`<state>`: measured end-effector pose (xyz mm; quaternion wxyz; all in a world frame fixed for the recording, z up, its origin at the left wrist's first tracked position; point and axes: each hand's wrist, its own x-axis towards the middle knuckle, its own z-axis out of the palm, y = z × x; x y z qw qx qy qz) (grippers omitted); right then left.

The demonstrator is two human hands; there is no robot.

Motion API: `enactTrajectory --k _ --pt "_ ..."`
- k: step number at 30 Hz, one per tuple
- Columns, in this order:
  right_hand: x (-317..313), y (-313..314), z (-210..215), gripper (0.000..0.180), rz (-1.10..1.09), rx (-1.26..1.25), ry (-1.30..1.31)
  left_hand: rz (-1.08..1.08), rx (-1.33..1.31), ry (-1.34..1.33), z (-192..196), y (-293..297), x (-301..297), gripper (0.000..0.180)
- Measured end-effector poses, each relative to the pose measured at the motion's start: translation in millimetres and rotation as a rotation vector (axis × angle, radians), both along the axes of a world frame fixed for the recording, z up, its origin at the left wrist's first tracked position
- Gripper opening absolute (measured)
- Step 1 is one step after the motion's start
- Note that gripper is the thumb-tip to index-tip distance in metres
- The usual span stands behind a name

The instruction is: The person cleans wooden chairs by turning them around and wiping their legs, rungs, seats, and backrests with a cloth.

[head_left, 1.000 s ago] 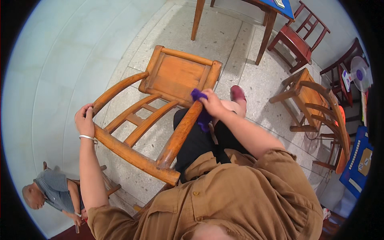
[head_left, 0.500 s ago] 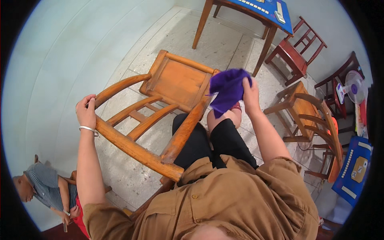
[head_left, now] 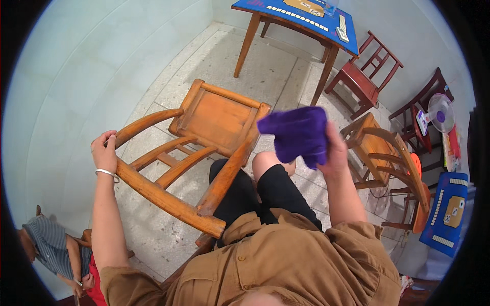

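A wooden chair [head_left: 217, 113] stands before me, its curved backrest toward me and its flat seat farther off. My left hand [head_left: 105, 151] grips the left end of the backrest's top rail, thumb and fingers wrapped over the wood. A purple cloth [head_left: 300, 133] is in my right hand [head_left: 334, 149], raised to the right of the chair and apart from it. The cloth hangs partly spread and hides most of the fingers holding it.
A blue-topped table [head_left: 301, 23] with white tiles stands at the back. To the right are a dark red chair [head_left: 361, 81], another wooden chair [head_left: 375, 145], a fan [head_left: 440, 114] and a second blue tabletop [head_left: 444, 214]. A person in a striped shirt [head_left: 48, 245] sits at lower left.
My right hand has turned and moved slightly right and down, and the purple cloth has swung out flatter. My left hand stays on the chair rail. The whole view has shifted a little.
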<state>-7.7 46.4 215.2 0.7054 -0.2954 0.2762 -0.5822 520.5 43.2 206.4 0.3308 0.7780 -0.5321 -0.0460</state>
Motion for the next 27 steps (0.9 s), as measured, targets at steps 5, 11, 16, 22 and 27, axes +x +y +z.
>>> enactTrajectory --k 5,11,16,22,27 --pt "-14 -15 -13 0.054 -0.156 -0.221 0.019 0.008 0.008 0.011 1 1 4 0.02" --pt "31 -17 -42 0.049 -0.178 -1.068 1.58 -0.024 0.017 -0.053 -3 0 14 0.021" --pt "80 4 -121 0.03 0.199 -0.829 1.102 -0.017 -0.007 -0.029 -2 -12 7 0.023" --pt "139 26 -93 0.023 0.253 -0.876 0.899 0.037 0.032 0.006 7 -9 -4 0.025" --pt "174 39 -31 0.018 0.565 -1.055 0.881 0.04 0.102 -0.016 3 -6 2 0.023"
